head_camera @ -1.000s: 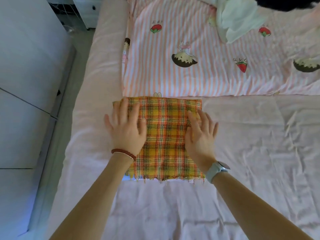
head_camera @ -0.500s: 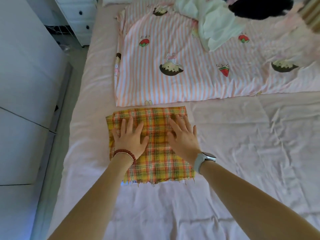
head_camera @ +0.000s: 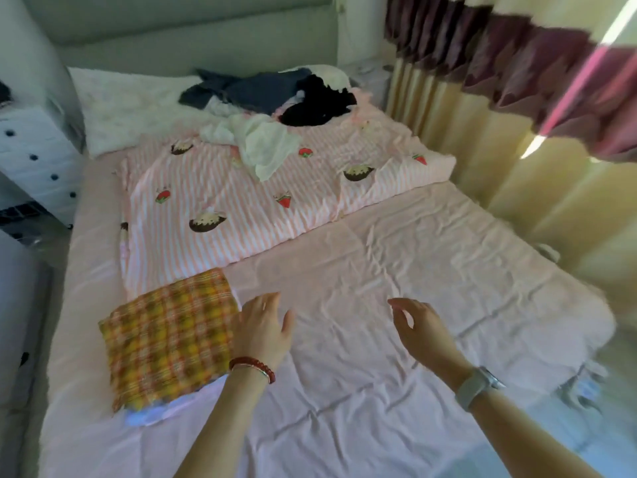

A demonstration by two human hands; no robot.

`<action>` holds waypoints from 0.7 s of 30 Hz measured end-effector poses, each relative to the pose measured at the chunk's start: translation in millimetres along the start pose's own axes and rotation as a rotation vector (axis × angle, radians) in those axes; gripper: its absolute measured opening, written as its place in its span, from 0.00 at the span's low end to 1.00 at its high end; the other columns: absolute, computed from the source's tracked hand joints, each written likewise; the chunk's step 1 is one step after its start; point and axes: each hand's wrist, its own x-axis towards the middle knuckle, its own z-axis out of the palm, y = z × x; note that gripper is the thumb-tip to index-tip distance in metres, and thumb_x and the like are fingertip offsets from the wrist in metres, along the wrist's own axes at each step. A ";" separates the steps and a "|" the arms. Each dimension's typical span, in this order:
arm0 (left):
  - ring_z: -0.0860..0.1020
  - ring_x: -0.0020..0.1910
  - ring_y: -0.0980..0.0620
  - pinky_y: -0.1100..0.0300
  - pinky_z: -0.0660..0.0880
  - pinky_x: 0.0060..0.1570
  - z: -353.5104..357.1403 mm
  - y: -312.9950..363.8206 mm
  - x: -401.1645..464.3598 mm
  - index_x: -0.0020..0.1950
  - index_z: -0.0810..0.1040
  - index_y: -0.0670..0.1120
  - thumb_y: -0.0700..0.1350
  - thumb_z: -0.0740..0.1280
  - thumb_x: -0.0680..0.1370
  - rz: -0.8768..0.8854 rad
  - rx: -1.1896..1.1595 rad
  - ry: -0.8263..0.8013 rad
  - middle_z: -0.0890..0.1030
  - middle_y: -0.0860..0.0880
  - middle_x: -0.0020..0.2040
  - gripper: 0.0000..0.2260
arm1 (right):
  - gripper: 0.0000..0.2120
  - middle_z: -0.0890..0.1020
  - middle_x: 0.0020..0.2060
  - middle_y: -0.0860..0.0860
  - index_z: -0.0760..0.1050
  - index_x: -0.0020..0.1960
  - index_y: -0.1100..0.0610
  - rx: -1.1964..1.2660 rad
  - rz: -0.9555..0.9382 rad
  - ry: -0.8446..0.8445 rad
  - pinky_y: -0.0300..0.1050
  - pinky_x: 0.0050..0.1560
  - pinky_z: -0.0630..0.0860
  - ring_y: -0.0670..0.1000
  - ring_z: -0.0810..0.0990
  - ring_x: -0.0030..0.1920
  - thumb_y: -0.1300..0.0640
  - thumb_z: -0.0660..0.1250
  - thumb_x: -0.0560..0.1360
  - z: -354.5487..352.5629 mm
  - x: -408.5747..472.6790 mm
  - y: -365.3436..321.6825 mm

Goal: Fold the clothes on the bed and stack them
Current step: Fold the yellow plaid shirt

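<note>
My left hand (head_camera: 263, 327) hangs over the pink sheet (head_camera: 396, 305) with fingers loose and spread, holding nothing, its little-finger side at the right edge of the one folded plaid cloth (head_camera: 169, 338). My right hand (head_camera: 422, 327) floats well apart to the right, fingers relaxed and slightly bent, also holding nothing. The plaid cloth lies flat near the bed's left edge, its far corner against the striped quilt (head_camera: 241, 208). Between and beyond my hands the sheet runs bare and wrinkled to the bed's right edge by the curtain (head_camera: 499, 139). At the head of the bed lies one heap of unfolded clothes (head_camera: 275, 108); I can pick out a pale piece, a black one and a dark grey-blue one, but cannot count more.
</note>
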 end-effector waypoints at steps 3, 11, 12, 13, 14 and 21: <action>0.71 0.63 0.45 0.53 0.68 0.58 24.3 101.3 -12.3 0.67 0.71 0.46 0.49 0.62 0.78 0.124 -0.006 -0.008 0.75 0.46 0.63 0.18 | 0.14 0.80 0.58 0.53 0.76 0.61 0.57 0.029 0.092 0.064 0.46 0.59 0.69 0.56 0.75 0.59 0.59 0.59 0.78 -70.6 -30.3 68.8; 0.71 0.62 0.46 0.55 0.67 0.58 108.9 378.4 -47.8 0.67 0.70 0.48 0.50 0.60 0.78 0.439 -0.048 -0.107 0.74 0.47 0.63 0.18 | 0.15 0.80 0.56 0.55 0.75 0.62 0.59 0.070 0.322 0.203 0.50 0.60 0.71 0.57 0.76 0.59 0.60 0.60 0.77 -238.4 -113.4 261.7; 0.71 0.62 0.46 0.55 0.66 0.57 117.0 407.4 -50.2 0.67 0.70 0.48 0.50 0.60 0.78 0.477 -0.049 -0.116 0.74 0.47 0.63 0.18 | 0.14 0.80 0.57 0.55 0.75 0.62 0.59 0.066 0.350 0.233 0.48 0.59 0.71 0.57 0.77 0.59 0.60 0.61 0.77 -255.4 -119.4 280.9; 0.71 0.61 0.45 0.55 0.66 0.57 124.3 434.0 -51.1 0.65 0.71 0.48 0.50 0.60 0.78 0.515 -0.047 -0.122 0.75 0.47 0.62 0.17 | 0.14 0.80 0.57 0.55 0.75 0.61 0.59 0.053 0.376 0.260 0.47 0.58 0.70 0.58 0.77 0.58 0.59 0.60 0.77 -270.7 -123.4 298.2; 0.72 0.59 0.45 0.55 0.67 0.56 131.7 457.8 -50.6 0.64 0.72 0.48 0.50 0.61 0.77 0.549 -0.047 -0.124 0.76 0.46 0.60 0.16 | 0.14 0.80 0.57 0.55 0.75 0.61 0.58 0.039 0.400 0.281 0.46 0.57 0.70 0.57 0.77 0.58 0.59 0.60 0.77 -284.2 -125.5 314.2; 0.72 0.58 0.47 0.56 0.69 0.53 204.5 577.4 -7.3 0.64 0.72 0.49 0.50 0.59 0.77 0.665 0.020 -0.161 0.76 0.49 0.60 0.16 | 0.15 0.79 0.58 0.55 0.75 0.62 0.57 0.007 0.513 0.354 0.50 0.59 0.71 0.57 0.75 0.59 0.58 0.58 0.78 -348.4 -95.6 416.5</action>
